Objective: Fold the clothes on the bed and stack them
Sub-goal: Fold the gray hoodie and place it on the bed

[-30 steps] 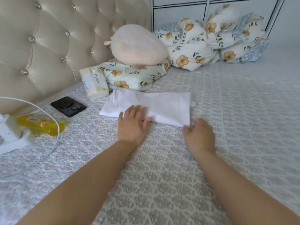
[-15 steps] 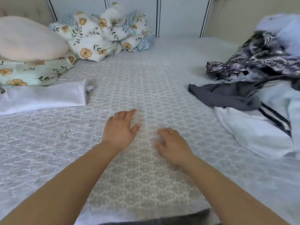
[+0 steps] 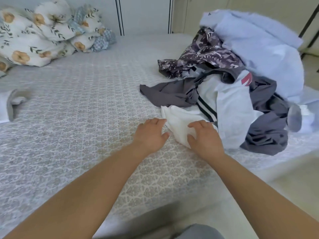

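A heap of unfolded clothes lies on the right of the bed: a white garment (image 3: 177, 121) at its near-left edge, a grey garment (image 3: 172, 94), a dark patterned one (image 3: 203, 56) and a pale blue one (image 3: 259, 45). My right hand (image 3: 204, 138) grips the white garment, fingers curled into the cloth. My left hand (image 3: 151, 133) lies with relaxed fingers on the bedspread, its fingertips at the white garment's edge. A folded white piece (image 3: 6, 107) lies at the far left edge.
The patterned grey bedspread (image 3: 77, 118) stretches across the middle. Floral pillows and bedding (image 3: 43, 35) are piled at the back left against a white panelled wall. The bed's near edge runs below my forearms, with floor on the right.
The view has swung right from the folded white piece to the clothes heap. Both hands moved right across the bed; my right hand has taken hold of the white garment.
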